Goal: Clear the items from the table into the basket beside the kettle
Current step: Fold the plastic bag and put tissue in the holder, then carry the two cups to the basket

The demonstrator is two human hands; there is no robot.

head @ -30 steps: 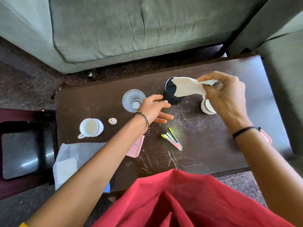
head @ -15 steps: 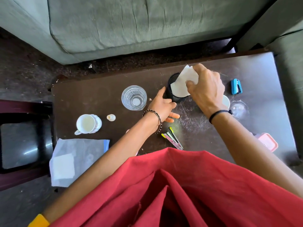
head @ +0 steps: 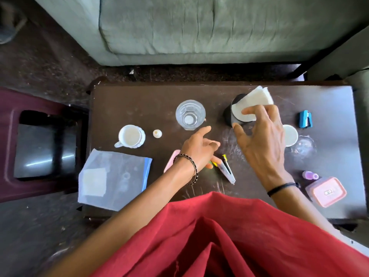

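A black cup (head: 229, 115) stands on the dark table (head: 139, 98) with a folded white paper (head: 254, 97) sticking out of its mouth. My right hand (head: 261, 144) hovers over the cup with its fingers spread, the fingertips touching the paper and the thumb by the cup's near side. My left hand (head: 199, 148) floats low over the table centre, fingers loose and holding nothing, just above some pens (head: 226, 169). A clear glass (head: 190, 114) stands left of the black cup. No basket or kettle is in view.
On the table's left are a white mug (head: 131, 135), a small cap (head: 157, 133) and a plastic bag (head: 113, 179). At the right are a blue stapler (head: 305, 118), a white cup (head: 290, 134), a pink box (head: 326, 191) and a purple bottle (head: 309, 175). A maroon stool (head: 12, 148) stands left.
My right hand brought the white paper down into the black cup and has loosened its grip on it. My left hand drew back from the cup toward the pens.
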